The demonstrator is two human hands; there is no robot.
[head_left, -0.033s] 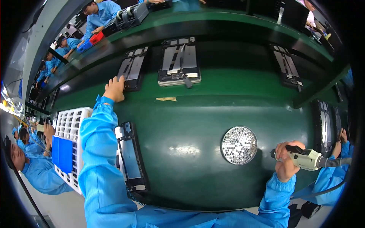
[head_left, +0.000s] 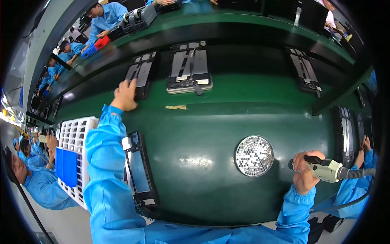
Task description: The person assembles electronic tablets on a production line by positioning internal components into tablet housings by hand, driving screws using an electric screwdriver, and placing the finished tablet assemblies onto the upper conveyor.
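My left hand [head_left: 125, 96] reaches forward with its fingers apart, beside the near end of an opened tablet-like device [head_left: 140, 73]. Whether the fingertips touch that device I cannot tell. To its right lies another opened device [head_left: 189, 67] with grey panels, a cable strip and a dark tab. My right hand [head_left: 305, 171] is closed around a pale power screwdriver [head_left: 329, 171] with a black lever and a grey hose. Left of that tool is a round metal dish [head_left: 254, 156] full of small shiny pieces. Next to my left forearm lies a dark device with a bluish panel [head_left: 140, 168].
A white compartment tray [head_left: 77, 134] with a blue bin [head_left: 69, 166] stands at the left. A thin tan strip [head_left: 176, 107] lies mid-table. More devices [head_left: 304, 70] lie at the right. A dark post [head_left: 341, 91] rises there. Co-workers sit left, right and across.
The fingers of my left hand have spread, and the hand has shifted slightly to the right. My right hand stays closed on the screwdriver.
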